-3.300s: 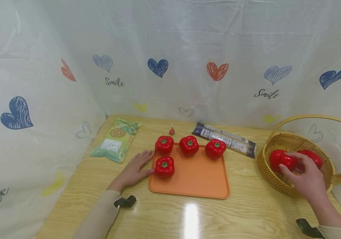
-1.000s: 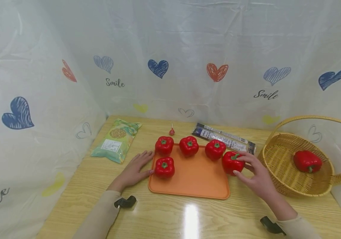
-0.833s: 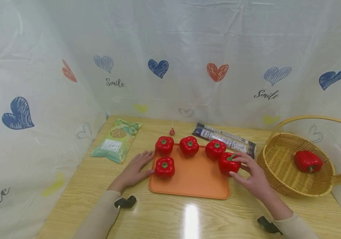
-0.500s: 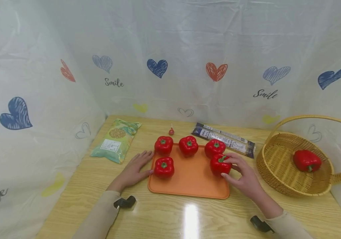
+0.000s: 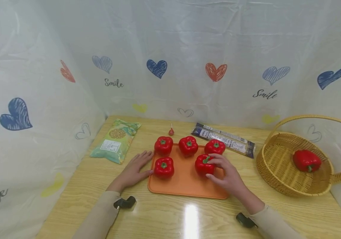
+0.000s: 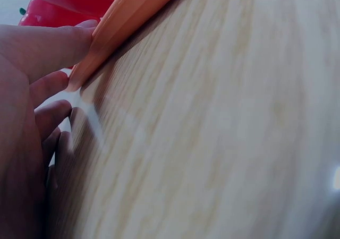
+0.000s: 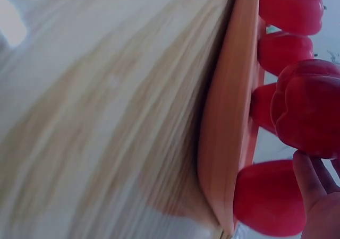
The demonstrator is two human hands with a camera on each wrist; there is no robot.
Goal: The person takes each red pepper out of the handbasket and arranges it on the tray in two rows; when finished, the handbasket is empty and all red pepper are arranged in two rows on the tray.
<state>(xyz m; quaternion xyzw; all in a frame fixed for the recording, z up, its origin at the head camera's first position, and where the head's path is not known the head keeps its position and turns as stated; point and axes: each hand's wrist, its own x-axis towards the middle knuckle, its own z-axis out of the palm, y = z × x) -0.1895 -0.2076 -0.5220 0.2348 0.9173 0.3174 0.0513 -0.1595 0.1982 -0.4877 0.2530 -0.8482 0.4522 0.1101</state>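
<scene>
My right hand (image 5: 226,174) grips a red bell pepper (image 5: 202,166) by its right side, thumb in front and fingers near the green stem. In the right wrist view that bell pepper (image 7: 311,109) hangs clear of the orange tray (image 7: 228,117). Along the tray's back edge are three red peppers, with another pepper (image 5: 164,168) at its left side. My left hand (image 5: 131,172) lies flat on the table, its fingers spread and its thumb at the left rim of the tray (image 5: 185,186). In the left wrist view the thumb (image 6: 64,45) touches that rim.
A wicker basket (image 5: 281,181) with a tall handle stands at right, one red bell pepper (image 5: 307,161) inside. Behind the tray lie a lollipop (image 5: 171,131) and a long dark packet (image 5: 224,139). A green bag of grains (image 5: 117,141) rests at back left.
My right hand has taken a bell pepper out of the basket and carried it left, past the tray's right edge, to over the tray. The left hand has stayed put.
</scene>
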